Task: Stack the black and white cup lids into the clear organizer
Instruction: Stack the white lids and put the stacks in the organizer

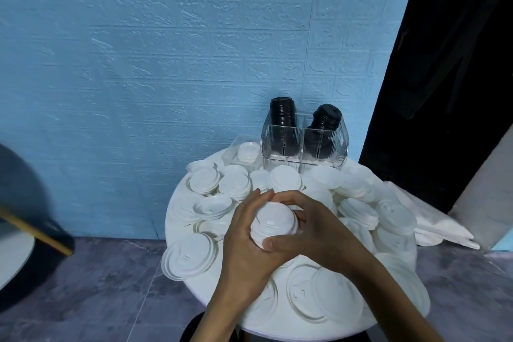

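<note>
Both hands wrap a stack of white lids [273, 223] above the middle of the round white table [177, 203]. My left hand [244, 241] cups its left side and my right hand [311, 228] its right, thumb across the front. Several loose white lids [204, 180] lie scattered over the tabletop around them. At the table's far edge stands the clear organizer [304, 144], its two back compartments each filled with a stack of black lids [281, 114], the right one leaning. A second clear holder [247, 151] with white lids sits to its left.
A blue textured wall runs close behind the table. White plastic bags [433, 219] hang off the table's right side. A dark doorway is at the right, a dark round object at the far left over the grey floor.
</note>
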A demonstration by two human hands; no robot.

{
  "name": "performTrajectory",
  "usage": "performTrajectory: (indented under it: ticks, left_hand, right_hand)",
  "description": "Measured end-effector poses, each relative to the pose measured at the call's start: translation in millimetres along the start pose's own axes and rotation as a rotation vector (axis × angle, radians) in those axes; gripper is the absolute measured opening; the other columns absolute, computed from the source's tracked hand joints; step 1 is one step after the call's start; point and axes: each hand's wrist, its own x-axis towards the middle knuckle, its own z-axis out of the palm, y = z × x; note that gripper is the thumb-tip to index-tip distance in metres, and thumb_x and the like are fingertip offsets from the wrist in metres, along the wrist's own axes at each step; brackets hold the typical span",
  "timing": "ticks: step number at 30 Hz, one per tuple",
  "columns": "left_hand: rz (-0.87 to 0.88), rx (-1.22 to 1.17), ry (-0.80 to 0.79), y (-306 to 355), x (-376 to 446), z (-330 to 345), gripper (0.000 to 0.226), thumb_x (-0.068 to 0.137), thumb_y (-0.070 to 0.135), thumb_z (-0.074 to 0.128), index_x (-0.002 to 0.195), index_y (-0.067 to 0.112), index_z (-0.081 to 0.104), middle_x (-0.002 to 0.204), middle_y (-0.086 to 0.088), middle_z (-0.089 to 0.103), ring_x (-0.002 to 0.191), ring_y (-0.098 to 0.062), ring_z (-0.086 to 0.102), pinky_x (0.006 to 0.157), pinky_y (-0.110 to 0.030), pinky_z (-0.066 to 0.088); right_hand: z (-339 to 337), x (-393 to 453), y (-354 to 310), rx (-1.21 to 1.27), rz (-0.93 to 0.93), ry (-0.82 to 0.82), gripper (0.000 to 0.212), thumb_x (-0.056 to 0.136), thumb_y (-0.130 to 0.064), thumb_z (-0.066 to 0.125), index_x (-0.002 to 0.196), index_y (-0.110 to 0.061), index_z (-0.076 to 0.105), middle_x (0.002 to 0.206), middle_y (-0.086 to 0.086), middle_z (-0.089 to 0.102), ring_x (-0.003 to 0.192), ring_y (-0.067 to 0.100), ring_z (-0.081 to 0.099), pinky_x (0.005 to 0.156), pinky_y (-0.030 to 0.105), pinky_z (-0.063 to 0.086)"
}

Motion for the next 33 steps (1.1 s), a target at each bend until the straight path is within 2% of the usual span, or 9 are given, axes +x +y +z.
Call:
performTrajectory:
  ticks: [4, 8, 11, 14, 17, 19, 21, 27, 33]
  left_hand:
    - [0.005, 0.046, -0.02, 4.5, -0.2, 1.6, 0.095, 0.06, 0.036, 0.097, 0.144, 0.037, 0.052, 0.147, 0.019, 0.055, 0.139, -0.007, 0.05, 0.112, -0.024, 0.043]
    - [0.041, 0.105, -0.051, 5.6, -1.7, -2.5, 0.073, 0.067, 0.04, 0.089, 0.135, 0.037, 0.065, 0.14, 0.018, 0.063, 0.135, -0.002, 0.055, 0.111, -0.029, 0.046]
    - [0.008, 0.1, -0.057, 8.8, -1.6, -5.6, 0.058, 0.066, 0.043, 0.078, 0.124, 0.041, 0.072, 0.128, 0.02, 0.069, 0.125, 0.001, 0.061, 0.106, -0.031, 0.051]
    - [-0.018, 0.094, -0.031, 13.3, -0.1, -9.5, 0.061, 0.055, 0.058, 0.085, 0.114, 0.047, 0.074, 0.12, 0.025, 0.071, 0.117, 0.007, 0.062, 0.099, -0.01, 0.044]
    - [-0.019, 0.114, -0.04, 16.0, 0.5, -11.9, 0.068, 0.048, 0.068, 0.086, 0.112, 0.047, 0.074, 0.118, 0.025, 0.07, 0.117, 0.009, 0.06, 0.095, -0.003, 0.038]
    - [-0.016, 0.117, -0.051, 16.0, -0.2, -12.4, 0.071, 0.048, 0.071, 0.084, 0.114, 0.046, 0.073, 0.12, 0.024, 0.069, 0.119, 0.009, 0.059, 0.096, -0.004, 0.038]
    - [-0.017, 0.109, -0.055, 15.8, -0.1, -12.5, 0.074, 0.049, 0.071, 0.084, 0.116, 0.044, 0.073, 0.122, 0.024, 0.068, 0.12, 0.007, 0.059, 0.099, -0.007, 0.04]
    - [-0.017, 0.102, -0.079, 16.7, -2.8, -11.7, 0.07, 0.053, 0.066, 0.084, 0.119, 0.044, 0.071, 0.125, 0.022, 0.067, 0.122, 0.007, 0.058, 0.101, -0.009, 0.04]
    - [-0.012, 0.097, -0.081, 16.1, -5.2, -7.2, 0.063, 0.059, 0.059, 0.083, 0.119, 0.043, 0.071, 0.126, 0.02, 0.067, 0.121, 0.004, 0.059, 0.099, -0.007, 0.039]
  right_hand:
    - [-3.2, -2.1, 0.8, 0.072, 0.009, -0.017, 0.064, 0.062, -0.012, 0.096, 0.117, -0.026, 0.067, 0.112, -0.018, 0.071, 0.105, 0.004, 0.068, 0.091, 0.026, 0.056]
    - [-3.1, -9.2, -2.7, 0.173, 0.015, -0.019, 0.069, 0.064, -0.001, 0.093, 0.123, -0.023, 0.063, 0.112, -0.014, 0.072, 0.103, 0.006, 0.07, 0.085, 0.023, 0.057]
    - [-8.9, -17.5, -4.9, 0.14, 0.042, -0.052, 0.073, 0.068, -0.015, 0.093, 0.127, -0.036, 0.055, 0.114, -0.033, 0.066, 0.103, -0.011, 0.065, 0.08, 0.01, 0.052]
    - [-25.7, -32.7, 4.7, -0.187, 0.024, -0.035, 0.072, 0.062, -0.062, 0.085, 0.125, -0.059, 0.048, 0.115, -0.053, 0.049, 0.107, -0.026, 0.05, 0.077, 0.0, 0.044]
    - [-43.5, -53.8, 18.3, -0.478, -0.02, -0.058, 0.082, 0.057, -0.082, 0.076, 0.129, -0.061, 0.044, 0.129, -0.049, 0.04, 0.123, -0.023, 0.035, 0.097, 0.0, 0.028]
    - [-47.9, -65.0, 24.9, -0.624, -0.056, -0.131, 0.09, 0.057, -0.086, 0.072, 0.136, -0.058, 0.04, 0.137, -0.045, 0.031, 0.134, -0.019, 0.017, 0.107, 0.005, 0.009]
    - [-48.6, -72.2, 29.5, -0.731, -0.054, -0.196, 0.1, 0.056, -0.089, 0.069, 0.143, -0.056, 0.032, 0.141, -0.043, 0.02, 0.137, -0.015, 0.006, 0.107, 0.008, -0.004]
    - [-43.5, -81.2, 42.3, -0.905, -0.027, -0.316, 0.111, 0.059, -0.081, 0.069, 0.152, -0.051, 0.017, 0.147, -0.031, 0.015, 0.14, 0.0, 0.001, 0.109, 0.023, 0.001]
    - [-39.5, -74.8, 57.0, -0.922, -0.031, -0.275, 0.092, 0.067, -0.072, 0.069, 0.148, -0.046, 0.032, 0.142, -0.029, 0.031, 0.138, 0.003, 0.015, 0.105, 0.023, 0.005]
